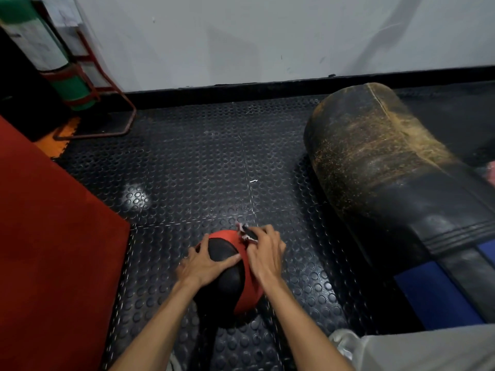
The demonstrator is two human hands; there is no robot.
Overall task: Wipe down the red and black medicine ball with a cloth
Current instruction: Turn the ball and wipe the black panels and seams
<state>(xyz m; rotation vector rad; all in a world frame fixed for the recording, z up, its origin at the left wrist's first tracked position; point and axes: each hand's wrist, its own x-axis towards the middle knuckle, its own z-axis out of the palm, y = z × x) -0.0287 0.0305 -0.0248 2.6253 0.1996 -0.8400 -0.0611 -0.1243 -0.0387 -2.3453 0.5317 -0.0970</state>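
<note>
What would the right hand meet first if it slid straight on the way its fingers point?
Probably just the black studded rubber floor mat past the red and black medicine ball. The right hand, gripping a small cloth, points up-left; depth is unclear.

Left hand (205, 263) steadies ball (227, 287); right hand (265, 253) presses cloth (247, 232) (crumpled) on it.

Gym floor area: studded black rubber matting (203, 167), worn punching bag (388, 167) lying on it, red mat (48, 236) left of bag.
</note>
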